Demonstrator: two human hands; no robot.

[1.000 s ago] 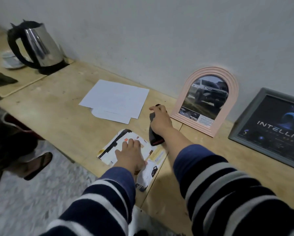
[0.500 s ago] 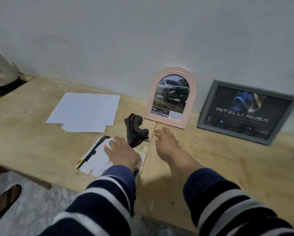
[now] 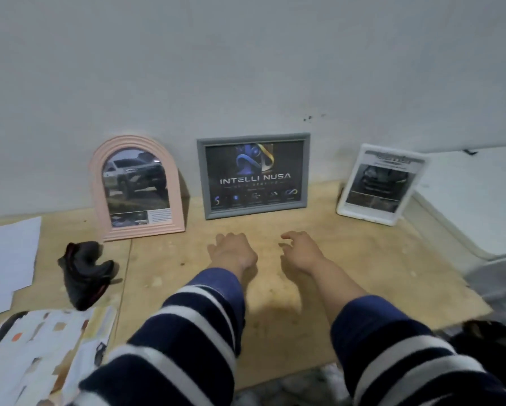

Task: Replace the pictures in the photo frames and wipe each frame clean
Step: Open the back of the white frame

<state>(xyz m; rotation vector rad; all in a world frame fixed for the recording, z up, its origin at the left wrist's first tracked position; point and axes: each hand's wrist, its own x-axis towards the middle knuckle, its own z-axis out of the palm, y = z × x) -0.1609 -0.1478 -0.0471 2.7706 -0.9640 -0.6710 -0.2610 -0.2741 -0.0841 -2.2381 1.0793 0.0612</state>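
Note:
Three photo frames lean on the wall at the back of the wooden table. A pink arched frame with a car picture stands on the left, a grey frame with a dark "INTELLI NUSA" picture in the middle, and a white frame with a car picture on the right. My left hand and my right hand hover side by side just in front of the grey frame, fingers relaxed, holding nothing. A crumpled black cloth lies on the table to the left of my hands.
White paper sheets lie at the far left. A stack of printed pictures sits at the near left edge. A white ledge runs beyond the table's right end. The table's front edge is close under my forearms.
The view swung right. My right hand let go of the black cloth, my left hand left the printed pictures, and both moved in front of the grey frame.

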